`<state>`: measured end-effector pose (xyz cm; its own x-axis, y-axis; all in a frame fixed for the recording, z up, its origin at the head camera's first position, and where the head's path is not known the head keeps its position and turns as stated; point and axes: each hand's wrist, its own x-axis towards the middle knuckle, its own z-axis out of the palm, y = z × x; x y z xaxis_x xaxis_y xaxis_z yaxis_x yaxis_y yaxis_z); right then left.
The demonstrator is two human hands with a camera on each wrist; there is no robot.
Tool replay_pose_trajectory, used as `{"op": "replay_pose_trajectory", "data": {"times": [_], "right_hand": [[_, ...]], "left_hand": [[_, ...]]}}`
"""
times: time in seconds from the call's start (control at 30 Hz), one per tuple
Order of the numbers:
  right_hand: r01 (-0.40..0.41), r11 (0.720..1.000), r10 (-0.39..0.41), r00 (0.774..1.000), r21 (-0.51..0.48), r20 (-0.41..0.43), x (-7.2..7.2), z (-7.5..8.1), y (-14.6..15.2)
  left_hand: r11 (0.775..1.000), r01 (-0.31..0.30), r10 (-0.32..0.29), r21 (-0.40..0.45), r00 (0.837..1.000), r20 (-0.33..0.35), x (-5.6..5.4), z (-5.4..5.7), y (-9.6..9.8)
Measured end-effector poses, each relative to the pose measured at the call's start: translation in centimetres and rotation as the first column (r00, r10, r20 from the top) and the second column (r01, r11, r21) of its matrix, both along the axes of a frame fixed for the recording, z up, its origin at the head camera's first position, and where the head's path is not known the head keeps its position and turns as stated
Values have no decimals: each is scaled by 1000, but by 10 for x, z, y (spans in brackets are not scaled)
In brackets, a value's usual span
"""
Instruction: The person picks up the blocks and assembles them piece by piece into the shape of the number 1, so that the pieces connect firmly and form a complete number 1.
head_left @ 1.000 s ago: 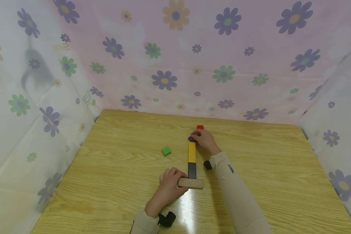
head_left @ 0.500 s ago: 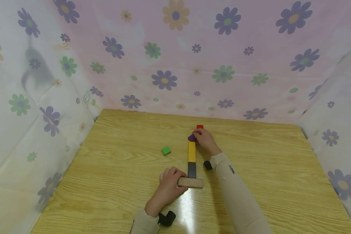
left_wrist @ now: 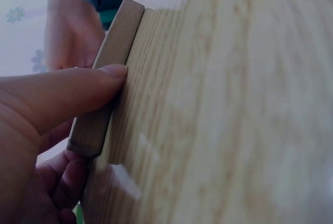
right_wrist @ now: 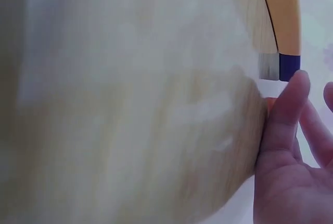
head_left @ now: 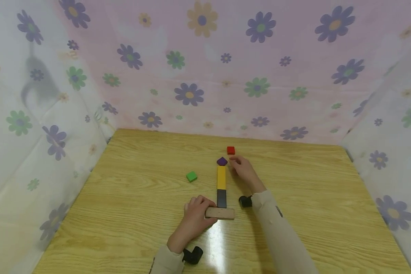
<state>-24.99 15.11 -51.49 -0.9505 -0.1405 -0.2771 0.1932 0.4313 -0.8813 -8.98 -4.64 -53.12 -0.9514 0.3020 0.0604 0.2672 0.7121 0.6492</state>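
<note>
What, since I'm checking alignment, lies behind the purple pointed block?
In the head view, a small red square block sits apart, slightly right. The purple pointed block hides its own far side and whatever is underneath.

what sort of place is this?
Probably a makeshift recording booth: flower-print cloth surrounds a wood-grain table at the back and both sides, and black wrist cameras are worn.

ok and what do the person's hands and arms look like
The left hand and right hand are bare. The left sleeve and right sleeve are beige, the right with a small dark marking. A stubby black camera sits at each wrist.
</note>
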Motion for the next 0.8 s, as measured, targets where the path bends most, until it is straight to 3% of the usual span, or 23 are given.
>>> {"op": "replay_pose_trajectory", "data": {"times": [0.3,0.6,0.8], "right_hand": [[2,1000,-2,1000,-30,10,28,2,8],[11,1000,-11,1000,10,18,78,4,17],[-23,1000,23,1000,-12,-20,110,5,15]], "left_hand": [[1000,-8,7,-4,1000,-6,1,2,0],[1000,0,0,-13,1000,-8,1,-2,3],[999,-25,25,-25,1000,-15,-2,-5,2]]}}
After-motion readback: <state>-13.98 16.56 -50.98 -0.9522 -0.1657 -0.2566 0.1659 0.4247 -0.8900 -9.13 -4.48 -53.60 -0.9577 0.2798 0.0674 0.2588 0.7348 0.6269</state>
